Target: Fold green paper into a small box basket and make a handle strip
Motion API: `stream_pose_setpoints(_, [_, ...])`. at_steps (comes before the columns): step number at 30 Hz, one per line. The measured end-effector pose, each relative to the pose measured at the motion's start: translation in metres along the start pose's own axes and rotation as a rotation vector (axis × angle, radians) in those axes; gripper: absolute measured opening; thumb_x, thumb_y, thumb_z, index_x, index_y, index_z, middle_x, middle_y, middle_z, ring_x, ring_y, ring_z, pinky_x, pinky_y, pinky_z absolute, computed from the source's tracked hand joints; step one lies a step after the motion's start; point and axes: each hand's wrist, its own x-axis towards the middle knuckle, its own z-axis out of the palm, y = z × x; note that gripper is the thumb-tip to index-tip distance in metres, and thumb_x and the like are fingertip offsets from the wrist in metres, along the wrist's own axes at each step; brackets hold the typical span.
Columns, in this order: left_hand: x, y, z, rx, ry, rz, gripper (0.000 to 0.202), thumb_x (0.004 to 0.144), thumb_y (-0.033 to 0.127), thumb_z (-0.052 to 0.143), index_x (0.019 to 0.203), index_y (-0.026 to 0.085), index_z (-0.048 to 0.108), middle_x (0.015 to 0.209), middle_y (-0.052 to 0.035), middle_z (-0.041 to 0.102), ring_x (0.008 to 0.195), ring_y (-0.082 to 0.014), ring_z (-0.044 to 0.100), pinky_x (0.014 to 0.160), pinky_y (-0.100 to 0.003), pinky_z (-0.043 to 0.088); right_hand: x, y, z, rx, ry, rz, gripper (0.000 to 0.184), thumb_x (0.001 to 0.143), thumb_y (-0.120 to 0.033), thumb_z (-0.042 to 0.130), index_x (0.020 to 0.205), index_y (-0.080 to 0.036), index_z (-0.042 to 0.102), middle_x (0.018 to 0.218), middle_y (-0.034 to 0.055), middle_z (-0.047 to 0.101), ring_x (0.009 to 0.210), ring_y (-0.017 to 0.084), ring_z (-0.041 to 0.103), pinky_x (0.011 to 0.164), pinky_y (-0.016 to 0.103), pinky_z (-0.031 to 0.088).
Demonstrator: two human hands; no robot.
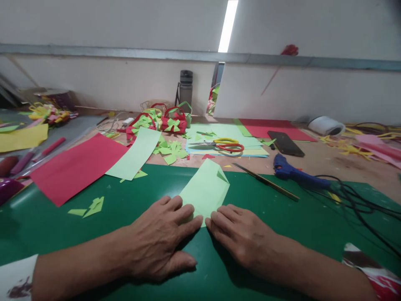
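Note:
A folded light green paper [206, 188] lies on the dark green cutting mat [269, 225] in front of me. My left hand [159, 240] lies flat on the mat with its fingers stretched out, the fingertips pressing the paper's near left edge. My right hand [239, 236] also lies flat, its fingertips on the paper's near right corner. The two sets of fingertips almost meet at the paper's near end. Neither hand grips anything.
A red sheet [75, 167] and a pale green sheet [136, 154] lie at the left. Scissors [222, 145], a phone [285, 143], a blue glue gun [294, 173] with black cables, a thin stick [266, 182], paper baskets [159, 121] and scraps lie beyond the mat.

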Motion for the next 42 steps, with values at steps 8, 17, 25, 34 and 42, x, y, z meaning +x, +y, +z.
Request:
stream_pose_setpoints(8, [-0.015,-0.019,0.003,0.097,0.044,-0.138,0.036,0.093,0.045,0.035,0.112,0.019,0.050,0.098,-0.0088,0.050,0.083,-0.0246,0.040,0.070,-0.039,0.032,-0.001,0.000,0.000,-0.012,-0.008,-0.004,0.023,0.088,-0.011,0.043,0.104,-0.006,0.059,0.085,0.0108,0.059,0.075,0.020,0.049,0.065,0.034,0.039])
stream_pose_setpoints(17, [-0.003,0.010,0.000,-0.003,-0.011,-0.003,0.040,0.090,0.051,0.041,0.117,0.024,0.050,0.095,-0.0064,0.049,0.081,-0.0234,0.040,0.071,-0.039,0.033,-0.003,-0.001,0.003,0.024,-0.051,0.018,0.017,0.087,-0.013,0.049,0.098,-0.009,0.061,0.086,0.0088,0.057,0.076,0.021,0.046,0.065,0.035,0.038])
stream_pose_setpoints(25, [-0.034,-0.002,0.011,-0.003,0.140,-0.010,0.023,0.093,0.032,0.041,0.109,0.021,0.054,0.093,-0.0074,0.050,0.082,-0.0226,0.042,0.072,-0.037,0.035,-0.002,-0.001,-0.010,0.058,-0.129,0.022,0.027,0.089,-0.016,0.044,0.112,-0.005,0.056,0.091,0.0104,0.057,0.078,0.021,0.046,0.066,0.034,0.039])
stream_pose_setpoints(34, [-0.032,-0.004,0.016,-0.042,0.383,-0.094,0.028,0.091,0.026,0.046,0.118,0.022,0.046,0.107,-0.0089,0.053,0.095,-0.0229,0.049,0.082,-0.037,0.041,-0.002,0.029,0.016,0.134,0.257,0.266,0.023,0.088,-0.009,0.039,0.088,-0.012,0.062,0.079,0.0088,0.060,0.074,0.018,0.050,0.065,0.029,0.039])
stream_pose_setpoints(42, [0.034,0.018,0.005,-0.081,0.209,-0.253,0.054,0.076,0.046,0.063,0.120,0.017,0.047,0.110,-0.0104,0.057,0.097,-0.0285,0.048,0.082,-0.043,0.040,-0.004,0.067,0.023,0.053,0.194,0.328,0.019,0.085,-0.014,0.050,0.102,-0.015,0.060,0.091,0.0084,0.065,0.086,0.020,0.056,0.085,0.037,0.038])
